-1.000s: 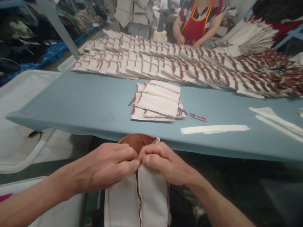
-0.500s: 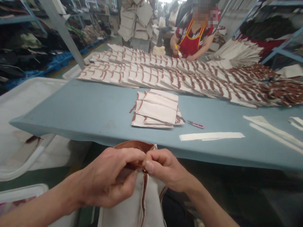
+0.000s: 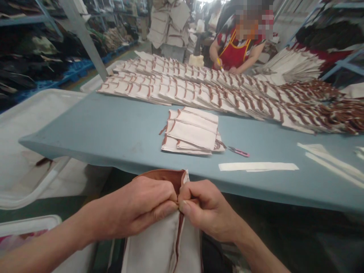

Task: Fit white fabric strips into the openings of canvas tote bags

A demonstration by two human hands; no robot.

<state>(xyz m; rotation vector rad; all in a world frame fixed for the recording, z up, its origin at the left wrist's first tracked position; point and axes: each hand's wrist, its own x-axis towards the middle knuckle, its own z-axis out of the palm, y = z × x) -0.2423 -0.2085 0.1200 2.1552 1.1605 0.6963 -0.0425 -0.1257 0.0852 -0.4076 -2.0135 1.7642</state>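
A cream fabric pouch (image 3: pixel 153 244) with brown trim and a brown inner side hangs in front of me, below the table's near edge. A brown-edged seam runs down its front. My left hand (image 3: pixel 150 206) pinches the pouch's upper rim just left of that seam, thumb and fingers closed. Right beside it, my right hand (image 3: pixel 200 206) pinches the rim at the top of the seam. The fingertips of both hands meet there and hide the exact spot they hold.
On the blue table (image 3: pixel 113 132) lie a small pile of cream pieces (image 3: pixel 193 132), pink thread snips (image 3: pixel 239 152) and white strips (image 3: pixel 258 166). Long overlapping rows of brown-trimmed pieces (image 3: pixel 184 89) fill the far side. A co-worker (image 3: pixel 234 53) stands behind them. White bins (image 3: pixel 34 110) are at left.
My left thumb has come up and closed against the fingers on the pouch rim. Both hands still pinch at the seam's top. The view has shifted slightly.
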